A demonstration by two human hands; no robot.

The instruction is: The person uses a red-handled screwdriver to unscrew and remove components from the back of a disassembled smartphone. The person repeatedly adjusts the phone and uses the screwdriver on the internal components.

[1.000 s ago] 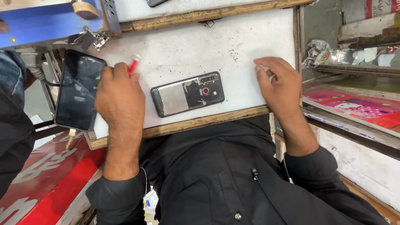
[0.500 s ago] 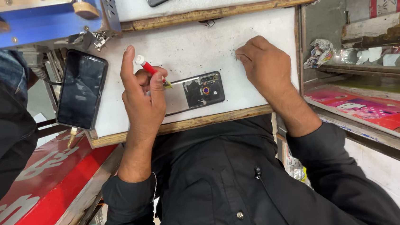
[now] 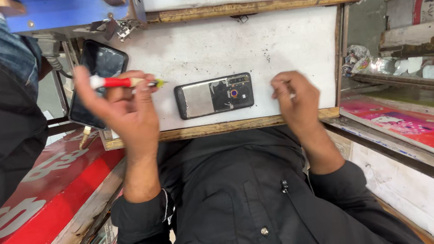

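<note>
While gripping red-handled tool (image 3: 121, 82) in left hand (image 3: 120, 111), phone (image 3: 214, 95) flat mid-desk (image 3: 252, 42); right hand (image 3: 295, 103) closed, contents unclear.

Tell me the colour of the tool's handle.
Red, with a white end: tool, head view.

Blk phone (image 3: 97, 80) at left edge; blue box (image 3: 66, 11); red board (image 3: 37, 203).

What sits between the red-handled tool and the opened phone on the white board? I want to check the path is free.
Nothing visible. The left hand holds the red-handled tool just left of the opened phone; only bare white board lies between. The right hand rests on the phone's other side.
</note>
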